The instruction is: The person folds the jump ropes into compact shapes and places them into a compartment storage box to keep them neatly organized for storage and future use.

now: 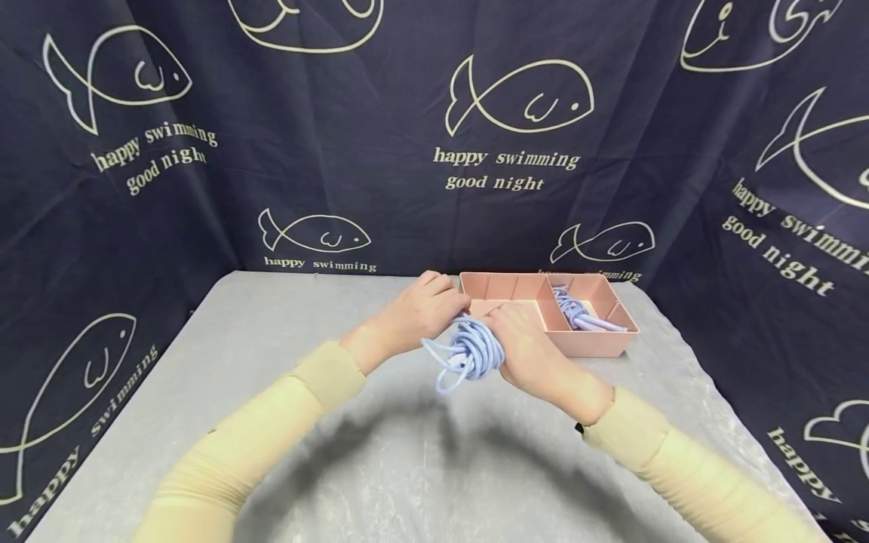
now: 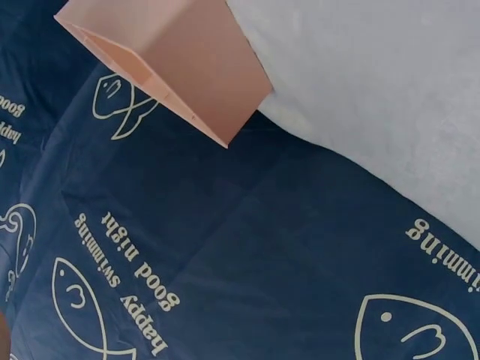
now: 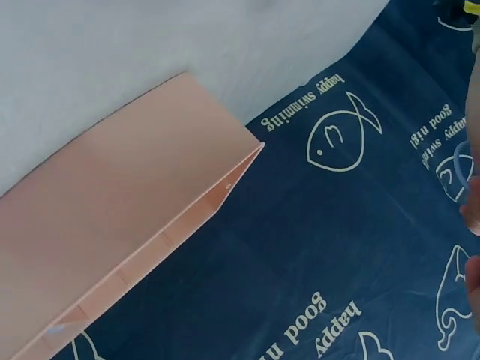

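In the head view a light blue cord (image 1: 479, 351) is wound into a bundle, with loose loops sticking out to the left and below. My right hand (image 1: 529, 351) grips the bundle from the right side. Curled fingers of my left hand (image 1: 422, 308) pinch the cord at the bundle's upper left. Both hands are raised in front of a pink box (image 1: 591, 345) with two compartments. The right wrist view catches a loop of the blue cord (image 3: 461, 163) and some fingertips (image 3: 472, 214) at its right edge.
In the box's right compartment lies another bundled blue cord (image 1: 577, 315), its ends leaning over the front rim. The box stands at the back right of the grey table (image 1: 407, 467). A dark blue curtain (image 1: 400, 151) with fish drawings surrounds the table on three sides.
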